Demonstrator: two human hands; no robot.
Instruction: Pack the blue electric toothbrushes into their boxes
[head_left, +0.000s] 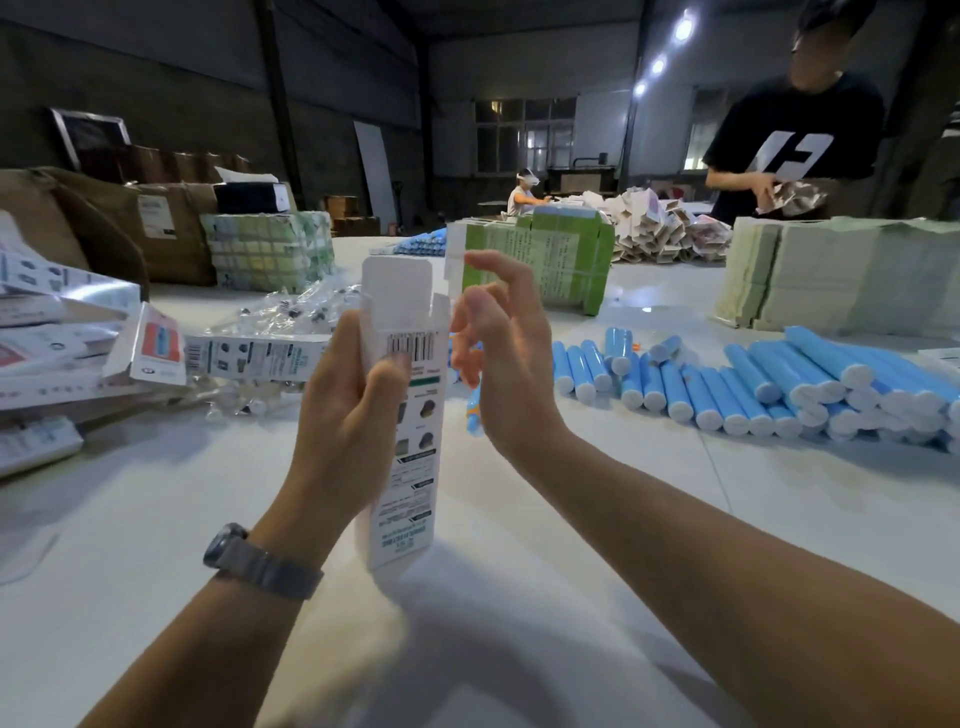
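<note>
- Head view: the left hand (345, 400) gripped a white box (402, 410) above the table (519, 597), fingers curled round its left side and the thumb pressed on the printed face just below the barcode.
- The box stood upright, tilted a bit, top flaps open and sticking up.
- The right hand (506, 358) hung just right of the box near its open top, fingers apart and loosely bent, clamped on nothing as far as I could see.
- Right behind that hand there was a blue toothbrush (474, 410), mostly hidden, so I couldn't tell whether the hand touched it.
- A watch (260, 564) sat on the left wrist, below the box.
- Right of the box, a big pile of toothbrushes (753, 384) lay on the table, white caps mostly facing the camera.
- Left of the box sat a messy heap of flat cartons (67, 332), with clear bags (280, 317) between that heap and the box.
- Behind the box was a green bundle (540, 260), and further right a pale stack (831, 275) of wrapped sheets.
- Far left behind the box sat brown cartons (104, 223).
- Well beyond the box on the right, a person in a black tee (795, 140) stood handling something crinkly, and another person (522, 192) sat way at the back.
</note>
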